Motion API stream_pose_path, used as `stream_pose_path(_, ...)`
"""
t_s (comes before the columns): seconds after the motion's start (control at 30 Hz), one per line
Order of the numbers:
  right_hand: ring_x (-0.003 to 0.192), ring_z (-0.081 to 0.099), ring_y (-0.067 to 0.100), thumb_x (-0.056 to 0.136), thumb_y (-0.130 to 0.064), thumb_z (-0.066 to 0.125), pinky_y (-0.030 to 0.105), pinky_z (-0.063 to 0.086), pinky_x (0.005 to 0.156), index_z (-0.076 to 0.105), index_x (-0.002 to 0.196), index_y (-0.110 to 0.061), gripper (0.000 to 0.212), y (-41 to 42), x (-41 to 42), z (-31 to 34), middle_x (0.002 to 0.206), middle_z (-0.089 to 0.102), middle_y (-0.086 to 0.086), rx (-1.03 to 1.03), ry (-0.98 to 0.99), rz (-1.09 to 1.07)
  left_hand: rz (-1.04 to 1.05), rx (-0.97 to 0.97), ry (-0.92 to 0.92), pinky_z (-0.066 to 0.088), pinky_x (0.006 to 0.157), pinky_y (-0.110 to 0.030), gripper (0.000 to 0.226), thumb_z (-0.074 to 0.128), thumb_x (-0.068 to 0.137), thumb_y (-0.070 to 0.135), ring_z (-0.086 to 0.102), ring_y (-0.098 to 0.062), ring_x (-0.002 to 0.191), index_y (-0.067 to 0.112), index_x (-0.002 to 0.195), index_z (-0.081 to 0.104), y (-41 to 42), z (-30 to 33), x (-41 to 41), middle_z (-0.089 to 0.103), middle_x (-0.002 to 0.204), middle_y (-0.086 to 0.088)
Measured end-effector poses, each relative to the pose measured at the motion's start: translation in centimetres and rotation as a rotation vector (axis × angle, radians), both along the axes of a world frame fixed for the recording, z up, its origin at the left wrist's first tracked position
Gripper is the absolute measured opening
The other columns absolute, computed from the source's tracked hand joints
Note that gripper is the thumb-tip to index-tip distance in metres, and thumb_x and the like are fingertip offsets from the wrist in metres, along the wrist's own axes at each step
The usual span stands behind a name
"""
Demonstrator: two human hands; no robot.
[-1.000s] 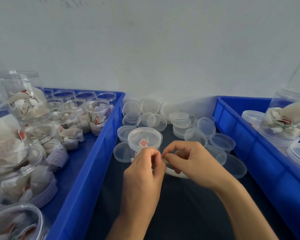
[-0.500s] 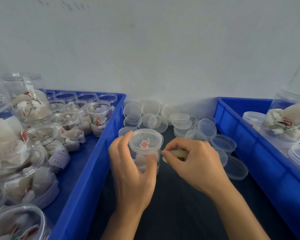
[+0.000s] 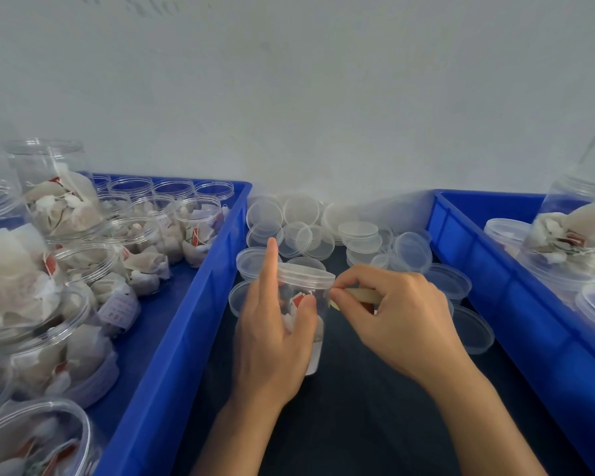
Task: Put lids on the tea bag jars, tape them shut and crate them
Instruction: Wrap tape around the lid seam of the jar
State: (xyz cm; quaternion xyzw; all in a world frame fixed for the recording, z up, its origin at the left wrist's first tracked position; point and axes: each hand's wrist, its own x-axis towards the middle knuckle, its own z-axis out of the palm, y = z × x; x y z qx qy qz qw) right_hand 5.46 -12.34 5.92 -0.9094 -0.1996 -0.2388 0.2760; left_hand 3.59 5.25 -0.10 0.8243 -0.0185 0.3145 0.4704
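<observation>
Two hands | left hand [image 3: 272, 338] grips clear lidded jar [image 3: 306, 297] | right hand [image 3: 392, 317] pinches tape [image 3: 361, 294]

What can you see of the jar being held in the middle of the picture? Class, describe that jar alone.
The jar is a small, clear plastic cylinder with a clear lid seated on top. Inside lie pale tea bags and a red tag. It tilts slightly and stands on, or just above, the dark surface between two blue crates. The left hand grips its side, index finger raised. The right hand pinches what looks like a tape strip at the lid's edge.
</observation>
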Motion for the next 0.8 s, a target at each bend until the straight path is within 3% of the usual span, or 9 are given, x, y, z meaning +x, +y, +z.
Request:
stream_pose_path(0.1,0.073,0.063,0.002,0.091,-0.060,0.064,0.026,0.048,0.056,0.068,0.092,-0.049,0.011,0.01,0.06,0.04,0.069,0.064,-0.027,0.018,-0.008,-0.010,0.017,0.020,-0.003,0.046,0.093,-0.021,0.076,0.050,0.096,0.056,0.054,-0.006,0.127,0.061,0.162,0.012,-0.03,0.08,-0.14,0.047,0.155,0.018)
stream_pose_path(0.27,0.075,0.063,0.003,0.091,-0.062,0.062,0.029,0.051,0.056,0.068,0.092,-0.048,0.015,0.03,0.17,0.07,0.072,0.064,-0.030,0.021,0.016,0.002,0.016,0.039,-0.003,0.042,0.104,-0.022,0.075,0.044,0.092,0.064,0.042,0.001,0.143,0.056,0.162,0.017,-0.21,0.33,-0.30,0.039,0.163,0.021)
stream_pose_path(0.4,0.073,0.064,0.003,0.091,-0.061,0.062,0.027,0.050,0.056,0.068,0.091,-0.047,0.015,0.03,0.14,0.04,0.070,0.064,-0.029,0.010,0.032,-0.002,0.015,0.012,0.011,0.050,0.105,-0.035,0.075,0.044,0.089,0.064,0.047,-0.004,0.140,0.058,0.159,0.020,-0.38,0.65,-0.62,0.043,0.161,0.021)
stream_pose_path(0.57,0.073,0.065,0.004,0.089,-0.060,0.062,0.032,0.055,0.061,0.070,0.088,-0.046,0.016,0.16,0.05,0.03,0.067,0.067,-0.024,0.017,0.066,-0.014,0.011,-0.026,0.019,0.046,0.089,-0.020,0.073,0.045,0.086,0.064,0.051,-0.001,0.129,0.059,0.156,0.024,-0.67,0.58,-0.61,0.044,0.154,0.023)
stream_pose_path(0.8,0.074,0.065,0.002,0.090,-0.060,0.066,0.035,0.057,0.063,0.069,0.087,-0.047,0.014,0.26,0.06,0.08,0.069,0.068,-0.025,0.026,0.072,-0.029,0.006,-0.031,0.018,0.043,0.088,-0.018,0.073,0.046,0.086,0.068,0.048,0.003,0.127,0.057,0.155,0.026,-0.67,0.72,-0.69,0.046,0.154,0.020)
